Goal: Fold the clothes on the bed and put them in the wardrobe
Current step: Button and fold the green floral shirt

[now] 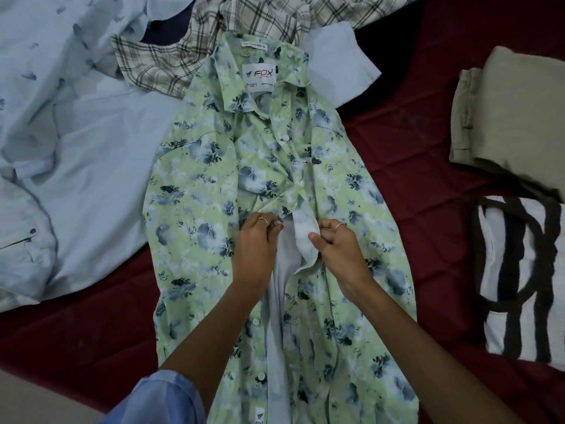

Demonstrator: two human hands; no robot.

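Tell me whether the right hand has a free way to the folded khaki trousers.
Probably not yet: the right hand is pinching the green floral shirt placket. Bare red bedcover lies between it and the khaki trousers.

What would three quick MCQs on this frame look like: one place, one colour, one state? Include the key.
1. Where do the folded khaki trousers lie relative to the green floral shirt?
A. Left of it
B. Right of it
C. Under it

2. What colour is the bed cover?
A. Dark red
B. White
C. Yellow

3. What is the state of the floral shirt's front?
A. Buttoned all the way down
C. Zipped shut
B. Open below the hands

Key: 1 B, the trousers sit at the right edge, above the folded striped garment. 2 A, red shows around the shirt. 3 B, the left hand and right hand each pinch a front edge, with a gap below them.
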